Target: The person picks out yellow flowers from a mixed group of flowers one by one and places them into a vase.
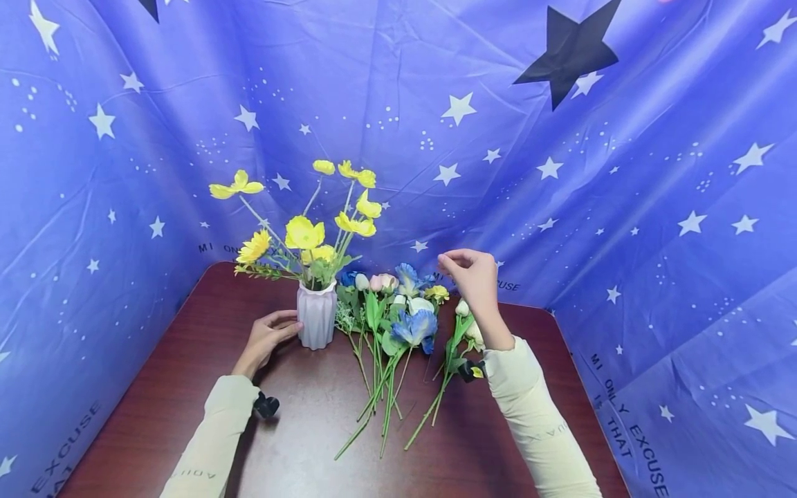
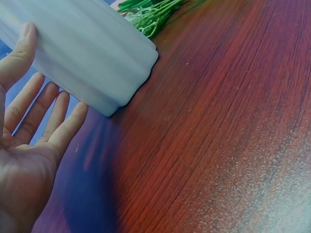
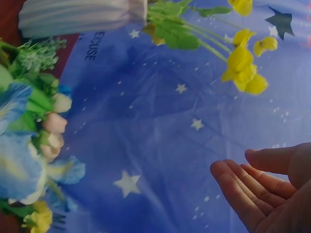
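Note:
A pale lilac, pleated vase (image 1: 317, 318) stands upright on the table, holding several yellow flowers (image 1: 305, 234) on tall stems. At its left side is my left hand (image 1: 269, 337), fingers spread. In the left wrist view the thumb rests along the vase wall (image 2: 92, 53) and the fingertips touch its lower edge. My right hand (image 1: 476, 282) is raised above the loose flowers, right of the vase. Its fingers are gently bent with a gap to the thumb, and nothing is between them in the right wrist view (image 3: 265, 187).
Loose blue irises (image 1: 416, 326), pink buds (image 1: 382, 282) and greenery lie right of the vase, stems toward the front. A few white-budded stems (image 1: 445, 373) lie apart, partly under the right forearm. A star-printed blue cloth (image 1: 386, 90) surrounds the dark red table (image 1: 299, 429).

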### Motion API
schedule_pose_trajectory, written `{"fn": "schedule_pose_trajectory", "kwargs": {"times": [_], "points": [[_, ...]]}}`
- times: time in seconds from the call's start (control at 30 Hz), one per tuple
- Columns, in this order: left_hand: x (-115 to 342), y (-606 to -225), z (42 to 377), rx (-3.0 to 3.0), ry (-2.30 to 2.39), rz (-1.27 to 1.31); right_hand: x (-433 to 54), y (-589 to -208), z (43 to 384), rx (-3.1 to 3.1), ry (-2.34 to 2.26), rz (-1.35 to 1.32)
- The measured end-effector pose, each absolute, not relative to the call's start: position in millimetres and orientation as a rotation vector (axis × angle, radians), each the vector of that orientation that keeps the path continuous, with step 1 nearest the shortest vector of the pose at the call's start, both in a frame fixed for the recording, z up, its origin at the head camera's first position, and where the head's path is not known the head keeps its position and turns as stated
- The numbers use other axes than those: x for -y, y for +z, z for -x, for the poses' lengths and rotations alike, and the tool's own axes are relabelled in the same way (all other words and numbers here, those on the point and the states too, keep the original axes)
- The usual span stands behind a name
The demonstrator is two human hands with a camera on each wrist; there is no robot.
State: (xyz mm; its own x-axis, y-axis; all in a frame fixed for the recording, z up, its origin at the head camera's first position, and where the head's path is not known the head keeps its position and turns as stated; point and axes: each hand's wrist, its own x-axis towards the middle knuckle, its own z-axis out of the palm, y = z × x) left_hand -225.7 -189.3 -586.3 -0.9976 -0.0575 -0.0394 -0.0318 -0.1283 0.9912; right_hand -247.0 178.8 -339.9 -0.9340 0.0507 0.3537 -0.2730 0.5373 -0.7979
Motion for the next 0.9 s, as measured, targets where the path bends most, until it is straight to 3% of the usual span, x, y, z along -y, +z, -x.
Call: {"fn": "schedule_pose_trajectory", "kwargs": {"times": [0.9], "points": [[191, -586, 227, 2.027, -2.426, -0.098, -227, -427, 270, 2.895, 1.294, 0.327]]}}
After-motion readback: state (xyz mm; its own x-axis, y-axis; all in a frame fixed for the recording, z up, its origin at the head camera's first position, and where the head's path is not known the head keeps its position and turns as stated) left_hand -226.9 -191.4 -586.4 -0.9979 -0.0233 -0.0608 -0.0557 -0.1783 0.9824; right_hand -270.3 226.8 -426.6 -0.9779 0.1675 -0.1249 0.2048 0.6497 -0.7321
